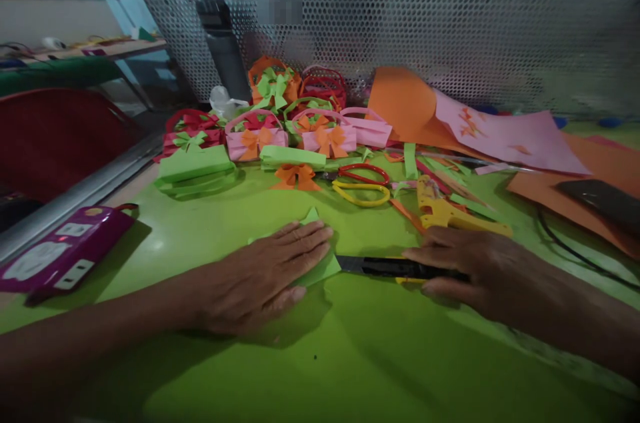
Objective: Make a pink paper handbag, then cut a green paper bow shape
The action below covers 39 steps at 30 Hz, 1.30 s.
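My left hand (270, 273) lies flat with its fingers stretched out over a green sheet of paper (323, 271), pressing it against the green tabletop. Most of that paper is hidden under the palm. My right hand (465, 266) is closed around a black and yellow utility knife (395, 268). Its dark blade points left and reaches the paper's right edge, close to my left fingertips. Just beyond the right hand rests a yellow glue gun (440, 210). Scissors (363, 184) with one red and one yellow handle lie farther back, beside an orange paper bow (296, 176).
Several small paper bags with bows (257, 136) stand at the back, near a dark bottle (225, 46). A purple power strip (75, 246) lies at left. Orange sheets (405, 100), a pink sheet (515, 133) and a dark phone-like object (603, 200) are at right. A perforated metal panel (400, 10) rises behind.
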Each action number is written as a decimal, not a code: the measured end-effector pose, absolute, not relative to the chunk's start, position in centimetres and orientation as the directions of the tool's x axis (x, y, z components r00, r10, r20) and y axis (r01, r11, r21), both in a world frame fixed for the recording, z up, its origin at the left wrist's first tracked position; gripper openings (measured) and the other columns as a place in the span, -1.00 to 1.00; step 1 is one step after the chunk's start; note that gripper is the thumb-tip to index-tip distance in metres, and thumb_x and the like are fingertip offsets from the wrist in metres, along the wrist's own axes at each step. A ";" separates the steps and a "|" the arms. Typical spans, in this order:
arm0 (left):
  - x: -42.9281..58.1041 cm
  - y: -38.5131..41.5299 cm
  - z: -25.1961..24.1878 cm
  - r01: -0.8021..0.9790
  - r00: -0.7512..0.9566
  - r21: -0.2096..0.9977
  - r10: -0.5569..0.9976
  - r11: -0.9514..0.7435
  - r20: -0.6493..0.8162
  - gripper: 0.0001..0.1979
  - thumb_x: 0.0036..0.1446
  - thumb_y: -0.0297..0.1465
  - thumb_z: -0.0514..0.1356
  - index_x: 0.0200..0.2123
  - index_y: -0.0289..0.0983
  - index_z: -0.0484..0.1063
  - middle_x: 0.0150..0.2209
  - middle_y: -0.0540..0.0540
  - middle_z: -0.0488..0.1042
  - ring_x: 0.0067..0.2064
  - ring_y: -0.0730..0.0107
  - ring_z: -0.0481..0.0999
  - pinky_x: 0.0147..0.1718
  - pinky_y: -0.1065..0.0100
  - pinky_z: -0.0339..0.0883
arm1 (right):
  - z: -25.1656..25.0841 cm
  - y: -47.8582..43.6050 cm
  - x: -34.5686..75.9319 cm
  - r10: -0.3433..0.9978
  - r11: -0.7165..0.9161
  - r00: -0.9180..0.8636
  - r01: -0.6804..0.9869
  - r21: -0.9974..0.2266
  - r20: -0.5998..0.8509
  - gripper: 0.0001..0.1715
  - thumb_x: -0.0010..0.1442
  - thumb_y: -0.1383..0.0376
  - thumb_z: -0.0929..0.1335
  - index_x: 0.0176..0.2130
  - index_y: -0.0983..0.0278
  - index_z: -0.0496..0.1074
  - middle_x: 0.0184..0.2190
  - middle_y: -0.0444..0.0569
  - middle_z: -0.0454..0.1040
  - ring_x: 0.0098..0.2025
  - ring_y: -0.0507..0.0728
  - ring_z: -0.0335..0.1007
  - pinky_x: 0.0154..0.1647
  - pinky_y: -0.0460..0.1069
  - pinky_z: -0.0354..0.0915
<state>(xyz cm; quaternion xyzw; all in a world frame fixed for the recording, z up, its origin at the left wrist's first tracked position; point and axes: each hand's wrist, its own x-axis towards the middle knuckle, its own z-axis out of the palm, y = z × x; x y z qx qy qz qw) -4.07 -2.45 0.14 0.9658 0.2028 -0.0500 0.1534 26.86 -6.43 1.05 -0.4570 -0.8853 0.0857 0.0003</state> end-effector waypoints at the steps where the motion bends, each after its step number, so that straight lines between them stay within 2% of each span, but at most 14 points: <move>1: -4.1 -2.4 0.3 0.401 0.916 0.295 0.369 -0.867 -0.160 -0.38 0.24 -0.30 -0.12 0.27 -0.27 -0.37 0.31 -0.09 -0.35 0.30 0.26 -0.36 0.24 0.13 -0.36 | 1.1 -6.4 26.8 0.812 0.565 -0.580 0.811 -0.153 -0.069 -0.65 0.16 0.23 0.27 -0.05 0.17 0.44 -0.20 0.06 0.48 -0.27 0.22 0.46 -0.32 0.09 0.36; 5: -4.1 -2.3 0.7 0.372 0.928 0.381 0.339 -0.847 -0.153 -0.39 0.24 -0.27 -0.14 0.27 -0.25 -0.38 0.30 -0.06 -0.40 0.29 0.22 -0.36 0.23 0.11 -0.39 | 1.2 -6.5 26.3 0.810 0.573 -0.585 0.806 -0.144 -0.051 -0.67 0.16 0.25 0.27 -0.07 0.18 0.44 -0.21 0.07 0.48 -0.29 0.23 0.46 -0.34 0.09 0.37; 8: -4.1 -2.5 0.9 0.396 0.916 0.421 0.384 -0.816 -0.119 -0.43 0.26 -0.23 -0.20 0.27 -0.22 -0.30 0.31 -0.03 -0.34 0.29 0.24 -0.32 0.23 0.14 -0.38 | 1.2 -6.6 26.1 0.801 0.580 -0.595 0.799 -0.161 -0.068 -0.69 0.16 0.25 0.28 -0.09 0.17 0.45 -0.21 0.05 0.48 -0.27 0.23 0.46 -0.33 0.09 0.38; 12: -4.1 -2.7 0.9 0.407 0.912 0.426 0.387 -0.808 -0.136 -0.45 0.26 -0.22 -0.22 0.27 -0.23 -0.28 0.31 -0.03 -0.33 0.29 0.25 -0.31 0.23 0.14 -0.39 | 1.0 -6.7 26.4 0.804 0.579 -0.593 0.798 -0.165 -0.044 -0.68 0.16 0.24 0.27 -0.08 0.16 0.45 -0.19 0.06 0.48 -0.25 0.24 0.46 -0.33 0.10 0.38; 17: -4.1 -3.0 0.6 0.429 0.890 0.438 0.452 -0.790 -0.056 -0.47 0.27 -0.19 -0.27 0.26 -0.19 -0.20 0.30 -0.01 -0.23 0.29 0.27 -0.26 0.23 0.14 -0.35 | 1.2 -6.8 26.1 0.803 0.575 -0.593 0.798 -0.183 -0.060 -0.67 0.17 0.28 0.27 -0.06 0.17 0.45 -0.21 0.07 0.48 -0.27 0.23 0.46 -0.30 0.08 0.37; 23: -4.0 -2.6 0.9 0.427 0.899 0.499 0.414 -0.754 -0.145 -0.47 0.27 -0.17 -0.30 0.26 -0.18 -0.25 0.31 0.01 -0.32 0.30 0.29 -0.31 0.23 0.11 -0.46 | 1.2 -6.9 25.8 0.790 0.594 -0.610 0.787 -0.170 -0.063 -0.66 0.16 0.29 0.27 -0.06 0.18 0.44 -0.17 0.10 0.48 -0.24 0.27 0.46 -0.33 0.10 0.39; 29: -3.8 -2.3 1.4 0.452 0.891 0.503 0.401 -0.736 -0.214 -0.47 0.27 -0.19 -0.28 0.27 -0.19 -0.28 0.31 0.01 -0.37 0.29 0.30 -0.37 0.22 0.09 -0.51 | 1.2 -7.0 25.2 0.786 0.586 -0.610 0.787 -0.193 -0.101 -0.65 0.18 0.31 0.25 -0.03 0.16 0.40 -0.17 0.07 0.46 -0.21 0.27 0.44 -0.29 0.13 0.37; 34: -3.6 -2.5 1.7 0.477 0.879 0.489 0.405 -0.730 -0.253 -0.45 0.26 -0.16 -0.32 0.26 -0.25 -0.27 0.30 -0.02 -0.39 0.29 0.32 -0.40 0.21 0.09 -0.50 | 1.3 -7.2 24.2 0.785 0.584 -0.610 0.788 -0.194 -0.110 -0.67 0.17 0.32 0.25 -0.07 0.19 0.43 -0.19 0.09 0.45 -0.27 0.26 0.45 -0.36 0.10 0.37; 39: -3.6 -2.7 1.1 0.466 0.882 0.468 0.439 -0.751 -0.172 -0.44 0.27 -0.17 -0.34 0.25 -0.31 -0.18 0.30 -0.05 -0.31 0.29 0.28 -0.32 0.22 0.11 -0.45 | 1.4 -7.1 23.6 0.769 0.595 -0.627 0.774 -0.217 -0.126 -0.66 0.18 0.33 0.24 -0.04 0.22 0.41 -0.24 0.07 0.45 -0.27 0.24 0.43 -0.30 0.11 0.33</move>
